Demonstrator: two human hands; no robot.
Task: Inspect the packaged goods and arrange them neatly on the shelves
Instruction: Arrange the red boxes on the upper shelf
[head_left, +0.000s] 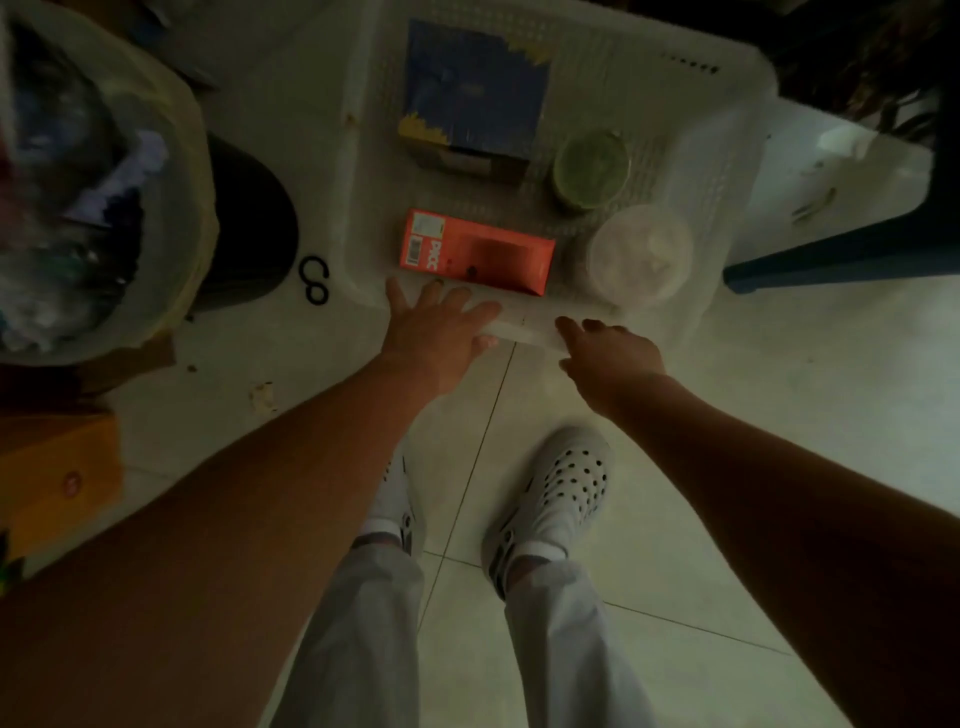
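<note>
Head view: the orange box (475, 252) lies in the white basket (701, 171), long axis left to right, just beyond the left hand (436, 332), the nearer one. Its fingers (457, 301) lie spread flat on the near rim, holding nothing. The right hand (613, 353) reaches the rim beside it, fingers loosely bent and seemingly empty in this dim light.

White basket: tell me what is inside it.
A blue box, an orange box, a green-lidded tub and a pale round tub. Anything beneath them, and the boxes' contents, is hidden.
</note>
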